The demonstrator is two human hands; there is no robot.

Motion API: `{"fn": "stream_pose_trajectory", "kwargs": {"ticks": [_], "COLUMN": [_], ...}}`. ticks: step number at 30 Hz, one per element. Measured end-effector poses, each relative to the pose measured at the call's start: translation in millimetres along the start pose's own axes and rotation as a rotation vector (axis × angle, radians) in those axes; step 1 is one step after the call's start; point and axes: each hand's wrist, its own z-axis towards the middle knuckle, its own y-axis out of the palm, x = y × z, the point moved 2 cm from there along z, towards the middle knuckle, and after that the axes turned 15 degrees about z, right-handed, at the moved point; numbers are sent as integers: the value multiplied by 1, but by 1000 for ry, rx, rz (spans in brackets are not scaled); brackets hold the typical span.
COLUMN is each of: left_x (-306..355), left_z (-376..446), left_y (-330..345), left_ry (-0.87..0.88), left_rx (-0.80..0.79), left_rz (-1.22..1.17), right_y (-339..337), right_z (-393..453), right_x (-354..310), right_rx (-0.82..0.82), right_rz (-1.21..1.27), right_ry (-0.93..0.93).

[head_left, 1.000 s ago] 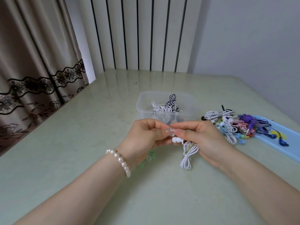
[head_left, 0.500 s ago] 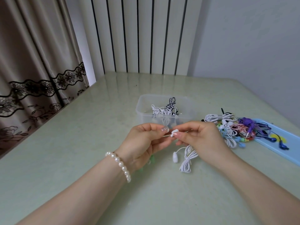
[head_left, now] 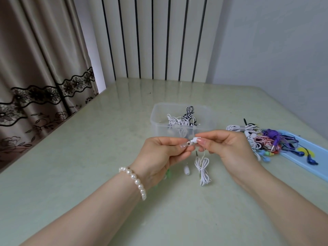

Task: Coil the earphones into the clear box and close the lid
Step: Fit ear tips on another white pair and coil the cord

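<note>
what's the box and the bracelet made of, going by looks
Clear box: looks like thin translucent plastic, slightly frosted; the earphones inside show through its wall. Bracelet: round glossy white beads, pearl-like; real or imitation cannot be told.

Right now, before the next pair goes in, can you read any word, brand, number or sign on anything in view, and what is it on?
None readable.
Light blue plastic tray: a yellow mark on its surface, partly covered by blue earphones, no legible text.
Clear plastic box: no label visible.
White earbud, pinched between the left hand and right hand: no marking legible.
</note>
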Motion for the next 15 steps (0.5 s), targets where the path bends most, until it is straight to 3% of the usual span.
{"fn": "stream_pose_trajectory", "kwargs": {"ticks": [15], "left_x": [-3], "left_z": [-1], "left_y": [-1], "left_ry": [12], "left_rx": [38], "left_rz": [69], "right_y": [1], "right_z": [0], "right_x": [2], "right_rx": [-20], "right_rz": [-127], "right_ry": [-42]}}
